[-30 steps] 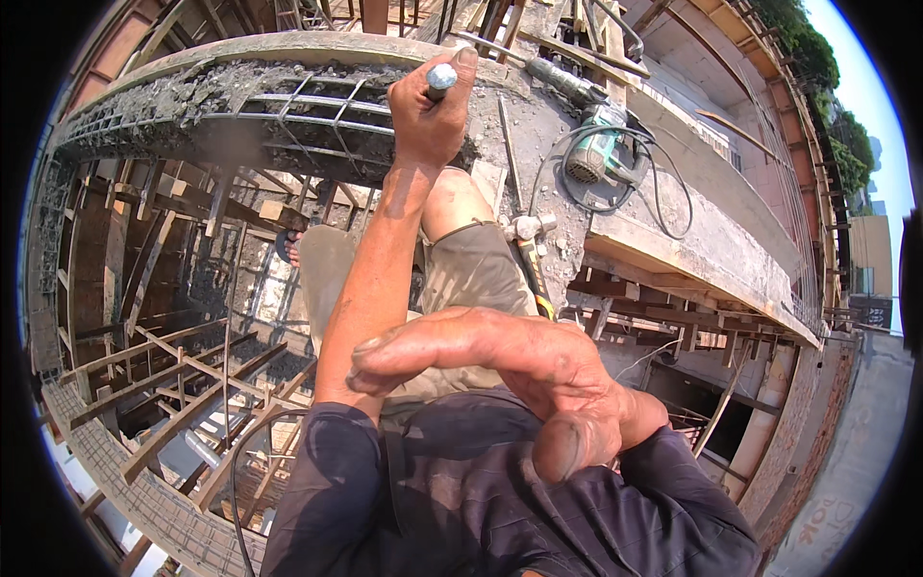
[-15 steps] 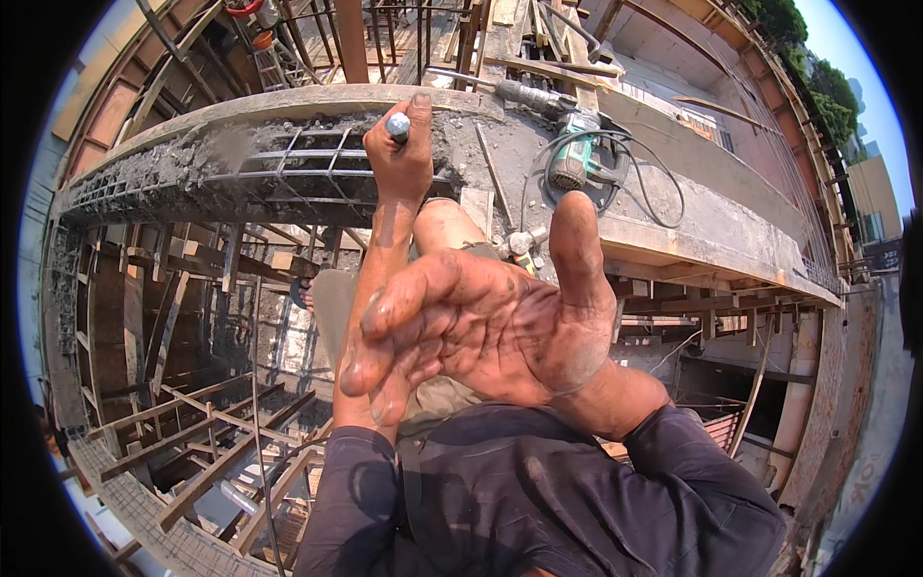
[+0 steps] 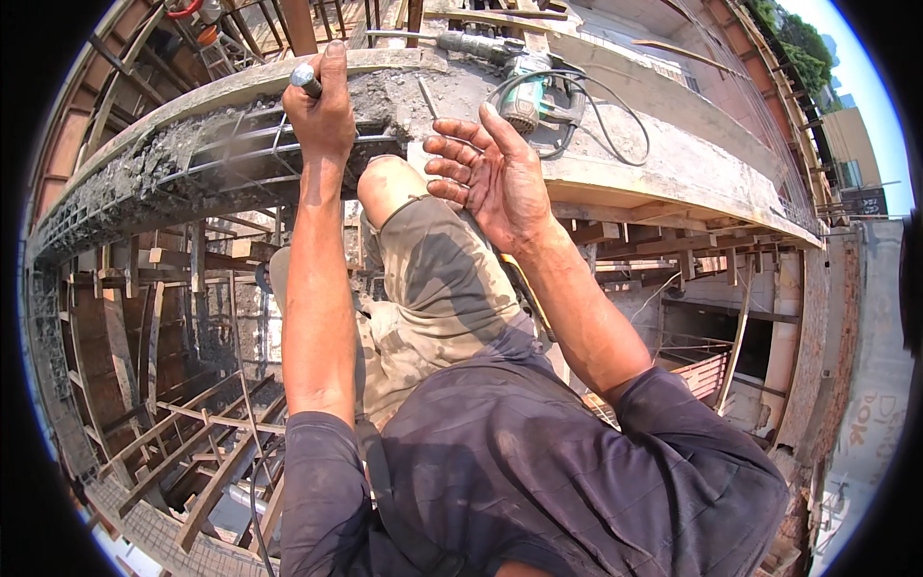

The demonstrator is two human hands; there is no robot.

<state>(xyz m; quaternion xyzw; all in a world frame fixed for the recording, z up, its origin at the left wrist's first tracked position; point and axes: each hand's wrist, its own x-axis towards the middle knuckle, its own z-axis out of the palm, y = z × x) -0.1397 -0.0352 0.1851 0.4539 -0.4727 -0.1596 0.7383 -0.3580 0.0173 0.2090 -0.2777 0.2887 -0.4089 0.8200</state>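
Observation:
My left hand [image 3: 321,113] is closed around a steel chisel [image 3: 306,79], whose blunt round head pokes out beside the thumb; the rest is hidden by the fist. It hovers over a chipped concrete beam [image 3: 231,144] with bare rebar [image 3: 255,135]. My right hand [image 3: 490,178] is open, palm turned up, fingers slightly curled and dusty, with nothing in it. Below its wrist, beside my thigh, runs a yellow and black handle [image 3: 522,282], likely a hammer's; its head is hidden. A green and grey rotary hammer [image 3: 526,91] lies on the concrete beyond my right hand.
A black cord [image 3: 630,120] loops from the power tool over the ledge [image 3: 663,163]. A loose metal rod [image 3: 427,99] lies beside the broken concrete. Deep gaps with timber props [image 3: 207,481] drop away at left, and more formwork [image 3: 702,245] stands at right.
My right hand has moved away from the head camera, out over the ledge, still open. My left hand has shifted left and farther with the chisel. The view has turned slightly.

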